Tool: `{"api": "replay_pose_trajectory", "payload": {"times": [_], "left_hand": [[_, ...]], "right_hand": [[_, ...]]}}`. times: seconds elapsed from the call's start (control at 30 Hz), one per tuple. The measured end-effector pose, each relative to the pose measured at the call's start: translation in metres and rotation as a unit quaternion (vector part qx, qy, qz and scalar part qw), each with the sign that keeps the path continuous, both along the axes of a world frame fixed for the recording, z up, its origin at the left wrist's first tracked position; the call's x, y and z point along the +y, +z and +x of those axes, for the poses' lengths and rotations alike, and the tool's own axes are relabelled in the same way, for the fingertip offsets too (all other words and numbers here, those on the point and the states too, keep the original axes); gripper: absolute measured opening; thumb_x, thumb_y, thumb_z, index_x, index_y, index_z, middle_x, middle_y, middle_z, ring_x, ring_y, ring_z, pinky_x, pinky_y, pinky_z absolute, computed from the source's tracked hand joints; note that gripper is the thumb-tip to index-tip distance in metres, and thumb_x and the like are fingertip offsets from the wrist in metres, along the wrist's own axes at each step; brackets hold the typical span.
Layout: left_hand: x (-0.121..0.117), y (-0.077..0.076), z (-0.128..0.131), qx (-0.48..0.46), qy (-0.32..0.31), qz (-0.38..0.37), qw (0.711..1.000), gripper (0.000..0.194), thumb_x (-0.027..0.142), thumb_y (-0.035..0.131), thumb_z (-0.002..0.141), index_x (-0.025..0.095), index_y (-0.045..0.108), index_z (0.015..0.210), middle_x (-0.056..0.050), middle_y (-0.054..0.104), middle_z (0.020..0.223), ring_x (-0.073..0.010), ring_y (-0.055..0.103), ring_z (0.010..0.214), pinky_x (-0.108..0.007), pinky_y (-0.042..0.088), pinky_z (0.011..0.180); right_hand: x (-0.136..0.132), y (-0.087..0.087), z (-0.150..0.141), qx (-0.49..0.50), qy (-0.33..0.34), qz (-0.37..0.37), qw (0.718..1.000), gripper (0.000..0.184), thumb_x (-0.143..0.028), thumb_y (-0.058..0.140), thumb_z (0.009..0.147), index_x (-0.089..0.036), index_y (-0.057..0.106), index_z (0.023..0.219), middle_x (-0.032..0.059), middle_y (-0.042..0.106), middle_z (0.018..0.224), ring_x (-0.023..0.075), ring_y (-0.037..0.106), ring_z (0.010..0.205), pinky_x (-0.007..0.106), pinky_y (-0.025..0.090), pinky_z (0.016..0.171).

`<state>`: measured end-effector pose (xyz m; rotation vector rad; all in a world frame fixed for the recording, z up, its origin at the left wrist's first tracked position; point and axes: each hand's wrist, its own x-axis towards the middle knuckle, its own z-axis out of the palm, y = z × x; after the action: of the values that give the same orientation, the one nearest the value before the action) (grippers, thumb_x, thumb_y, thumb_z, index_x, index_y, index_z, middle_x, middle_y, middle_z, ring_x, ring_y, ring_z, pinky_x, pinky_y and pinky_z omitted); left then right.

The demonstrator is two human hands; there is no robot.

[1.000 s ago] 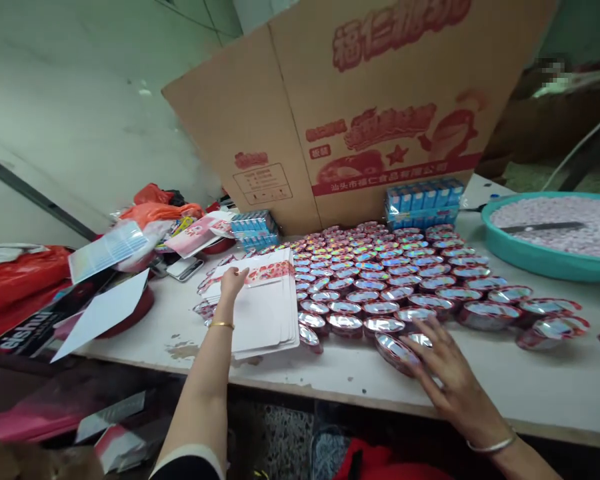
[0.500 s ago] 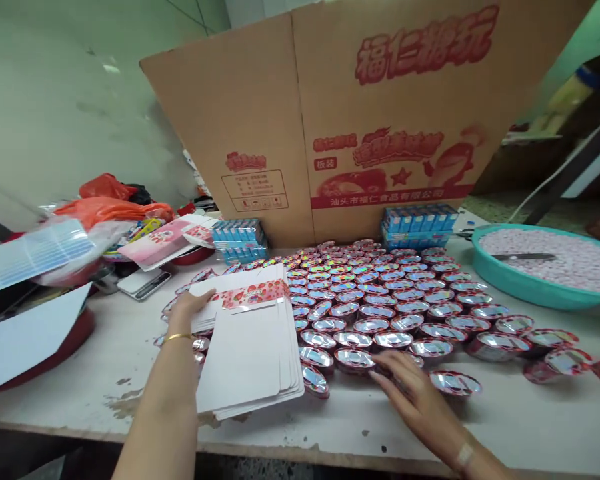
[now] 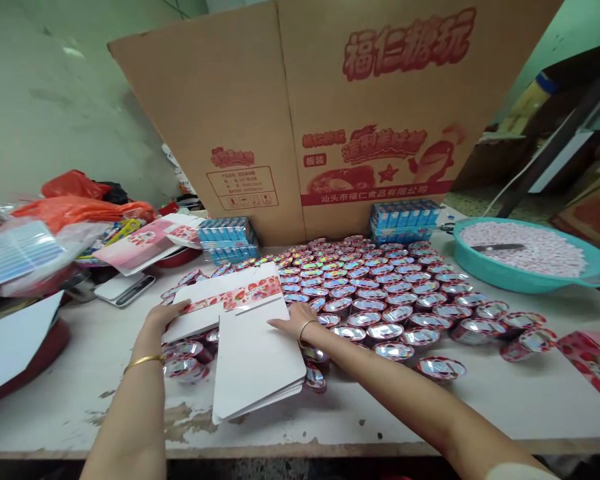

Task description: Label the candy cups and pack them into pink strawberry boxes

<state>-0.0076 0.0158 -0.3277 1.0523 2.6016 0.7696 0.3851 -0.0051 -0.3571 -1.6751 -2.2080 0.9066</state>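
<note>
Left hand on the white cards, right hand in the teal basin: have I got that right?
Not quite: the head view shows the right hand at the right edge of the white cards, not in the teal basin. The left hand is indeed on the white cards.

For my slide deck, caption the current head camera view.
Left hand and right hand hold white cards beside rows of shiny-topped cups.

The white tabletop [image 3: 460, 420], worn in brown patches along the front edge, carries crowded foil-lidded cups [image 3: 385, 331]. Around them sit a teal basin [image 3: 485, 270] and strawberry-printed pack [image 3: 593, 367] on the right, a digital scale [image 3: 111, 287] on the left, and film-wrapped blue boxes [image 3: 229, 232] behind.
</note>
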Motion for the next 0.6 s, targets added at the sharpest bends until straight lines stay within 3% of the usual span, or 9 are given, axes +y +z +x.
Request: {"api": "replay_pose_trajectory", "payload": {"times": [0.1,0.23,0.33,0.4,0.47,0.5,0.6], "left_hand": [[-0.002,-0.005,-0.004,-0.023,0.047,-0.072,0.996,0.044,0.057,0.075,0.049,0.024,0.048,0.059,-0.007,0.053,0.054,-0.0365,0.063,0.072,-0.040,0.048,0.056],[-0.004,-0.007,0.010,-0.012,0.046,-0.054,0.997,0.050,0.065,0.070,0.055,0.021,0.054,0.071,-0.012,0.065,0.078,-0.0334,0.064,0.081,-0.040,0.051,0.066],[-0.009,-0.007,0.050,-0.017,-0.002,-0.030,0.999,0.055,0.068,0.066,0.060,0.017,0.060,0.080,-0.013,0.068,0.084,-0.0318,0.065,0.078,-0.040,0.051,0.068],[-0.015,-0.012,0.089,0.002,-0.032,-0.008,0.999,0.058,0.067,0.063,0.065,0.014,0.062,0.090,-0.014,0.069,0.088,-0.0307,0.065,0.078,-0.039,0.051,0.069],[-0.022,-0.019,0.130,0.024,-0.075,-0.004,0.997,0.062,0.067,0.060,0.070,0.012,0.063,0.098,-0.016,0.069,0.093,-0.0311,0.066,0.081,-0.039,0.052,0.073],[-0.026,-0.024,0.149,0.037,-0.105,-0.015,0.994,0.063,0.067,0.059,0.072,0.011,0.063,0.100,-0.017,0.069,0.096,-0.0324,0.066,0.086,-0.041,0.051,0.077],[-0.033,-0.034,0.194,0.137,-0.162,-0.044,0.976,0.063,0.064,0.058,0.076,0.011,0.063,0.110,-0.023,0.063,0.118,-0.0407,0.059,0.109,-0.052,0.045,0.093]], "right_hand": [[0.000,-0.005,0.002,0.075,-0.043,-0.014,0.996,0.043,-0.055,0.070,0.075,-0.015,0.065,0.091,0.0132,0.071,0.099,0.0281,0.066,0.095,0.034,0.047,0.076],[-0.009,-0.006,0.026,0.264,-0.102,-0.032,0.959,0.032,-0.044,0.071,0.073,-0.020,0.052,0.080,0.0006,0.064,0.077,0.0170,0.060,0.073,0.025,0.041,0.061],[-0.029,-0.006,0.067,0.393,-0.109,-0.058,0.911,0.036,-0.045,0.070,0.071,-0.023,0.044,0.080,-0.0044,0.058,0.069,0.0145,0.056,0.064,0.024,0.040,0.056],[-0.048,-0.010,0.104,0.428,-0.111,-0.070,0.894,0.039,-0.048,0.070,0.071,-0.024,0.041,0.081,-0.0049,0.058,0.070,0.0150,0.057,0.063,0.025,0.041,0.055],[-0.068,-0.017,0.142,0.409,-0.125,-0.072,0.901,0.041,-0.053,0.069,0.072,-0.024,0.040,0.080,-0.0042,0.058,0.070,0.0159,0.057,0.063,0.026,0.042,0.054],[-0.077,-0.019,0.160,0.371,-0.127,-0.065,0.918,0.040,-0.054,0.067,0.074,-0.024,0.040,0.078,-0.0037,0.057,0.068,0.0162,0.056,0.062,0.027,0.043,0.054],[-0.093,-0.022,0.200,0.171,-0.113,0.056,0.977,0.035,-0.054,0.060,0.083,-0.023,0.046,0.071,0.0016,0.057,0.070,0.0199,0.055,0.067,0.032,0.045,0.061]]}}
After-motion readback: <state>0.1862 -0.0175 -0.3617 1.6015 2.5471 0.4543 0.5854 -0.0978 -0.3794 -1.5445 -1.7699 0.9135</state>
